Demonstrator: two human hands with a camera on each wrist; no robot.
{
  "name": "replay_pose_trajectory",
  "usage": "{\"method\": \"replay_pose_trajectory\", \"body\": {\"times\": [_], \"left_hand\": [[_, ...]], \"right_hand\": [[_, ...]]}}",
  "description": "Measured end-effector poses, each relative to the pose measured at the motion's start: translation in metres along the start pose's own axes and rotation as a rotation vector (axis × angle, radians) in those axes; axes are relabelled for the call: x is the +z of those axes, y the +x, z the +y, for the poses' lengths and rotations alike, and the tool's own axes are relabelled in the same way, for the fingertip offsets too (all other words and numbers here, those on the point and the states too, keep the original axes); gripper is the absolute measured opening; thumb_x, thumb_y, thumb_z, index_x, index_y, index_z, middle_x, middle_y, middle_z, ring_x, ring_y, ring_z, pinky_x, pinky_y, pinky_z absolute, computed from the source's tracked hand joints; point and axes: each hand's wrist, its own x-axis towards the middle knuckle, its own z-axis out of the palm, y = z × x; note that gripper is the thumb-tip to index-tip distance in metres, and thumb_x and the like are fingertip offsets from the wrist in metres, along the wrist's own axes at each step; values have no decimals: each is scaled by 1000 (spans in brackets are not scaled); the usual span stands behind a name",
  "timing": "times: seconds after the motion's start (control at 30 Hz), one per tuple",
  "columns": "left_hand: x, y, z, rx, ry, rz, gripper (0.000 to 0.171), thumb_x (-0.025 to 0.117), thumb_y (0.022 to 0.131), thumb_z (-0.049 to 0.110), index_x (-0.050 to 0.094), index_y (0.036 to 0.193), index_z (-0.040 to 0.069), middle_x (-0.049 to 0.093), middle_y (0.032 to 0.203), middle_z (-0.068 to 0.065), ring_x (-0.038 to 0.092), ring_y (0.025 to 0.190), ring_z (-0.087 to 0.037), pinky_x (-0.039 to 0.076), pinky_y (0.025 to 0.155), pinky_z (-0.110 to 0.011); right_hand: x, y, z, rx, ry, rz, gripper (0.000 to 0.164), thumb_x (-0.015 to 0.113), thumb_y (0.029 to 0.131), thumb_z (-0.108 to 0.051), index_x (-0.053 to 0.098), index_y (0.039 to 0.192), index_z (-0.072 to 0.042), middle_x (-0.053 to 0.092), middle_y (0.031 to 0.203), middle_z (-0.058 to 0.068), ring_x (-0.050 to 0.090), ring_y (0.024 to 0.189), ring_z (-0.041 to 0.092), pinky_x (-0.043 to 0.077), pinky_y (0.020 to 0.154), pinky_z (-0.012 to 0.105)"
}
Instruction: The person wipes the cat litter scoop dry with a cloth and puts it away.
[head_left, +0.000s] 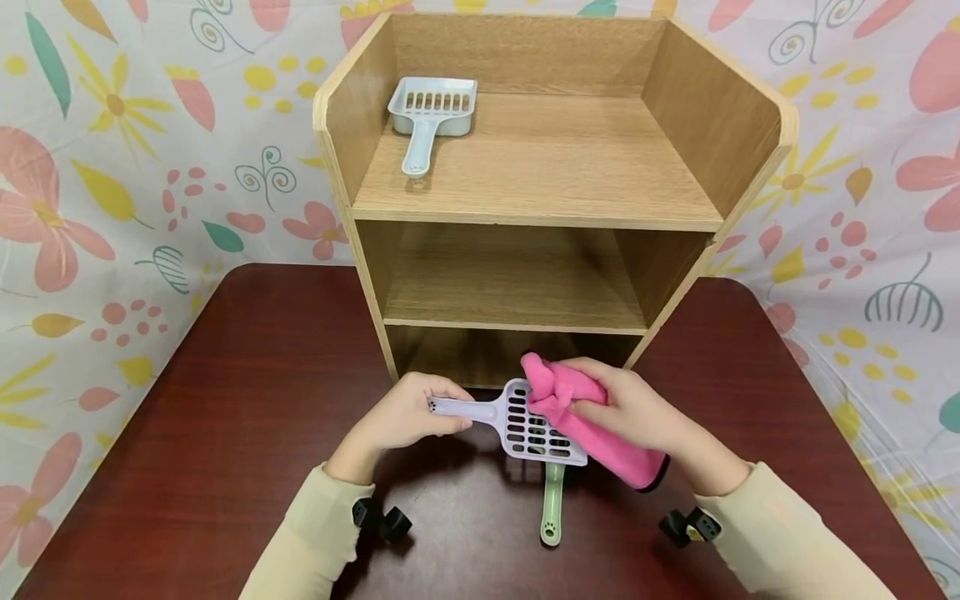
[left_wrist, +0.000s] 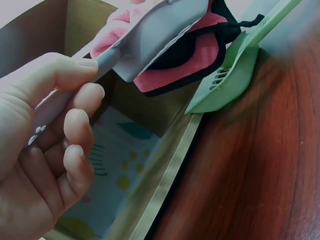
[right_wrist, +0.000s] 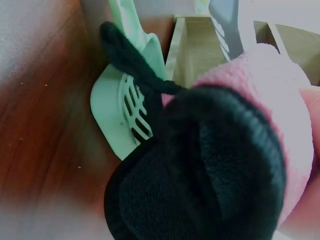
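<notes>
My left hand grips the handle of a lavender litter scoop, which is held above the table with its slotted head toward the right. Bunched in my right hand is a pink cloth with black edging, pressed against the scoop's slotted head. Beneath them a green litter scoop lies on the table, its handle toward me and its head mostly hidden in the head view. The right wrist view shows the green scoop's slots and the cloth's dark underside.
A wooden shelf unit stands at the back of the dark red table. On its top level, at the left, sits a pale blue litter scoop. A flower-patterned curtain hangs behind.
</notes>
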Motion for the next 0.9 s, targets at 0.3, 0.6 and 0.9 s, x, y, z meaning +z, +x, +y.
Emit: {"method": "replay_pose_trajectory", "body": {"times": [0.3, 0.6, 0.9], "left_hand": [[5, 1, 1, -4, -31, -15, 17, 76, 74, 7, 73, 90, 2, 67, 72, -5, 52, 54, -4, 44, 47, -22], [8, 0, 3, -5, -63, -35, 16, 75, 74, 5, 73, 90, 4, 68, 72, -6, 53, 56, -4, 44, 49, -20], [9, -1, 3, 18, -53, -37, 17, 76, 75, 6, 73, 90, 3, 71, 77, -10, 57, 62, -4, 49, 56, -22]], "right_hand": [[-2, 11, -12, -11, -27, -100, 45, 66, 84, -6, 59, 124, -24, 66, 105, -8, 56, 85, 7, 48, 77, 25], [5, 20, -24, -53, -71, -139, 47, 64, 83, -4, 59, 123, -28, 66, 106, -11, 56, 88, 6, 49, 79, 28], [5, 26, -31, -84, -90, -230, 46, 60, 84, -4, 57, 125, -25, 65, 105, -9, 55, 86, 7, 47, 78, 27]]}}
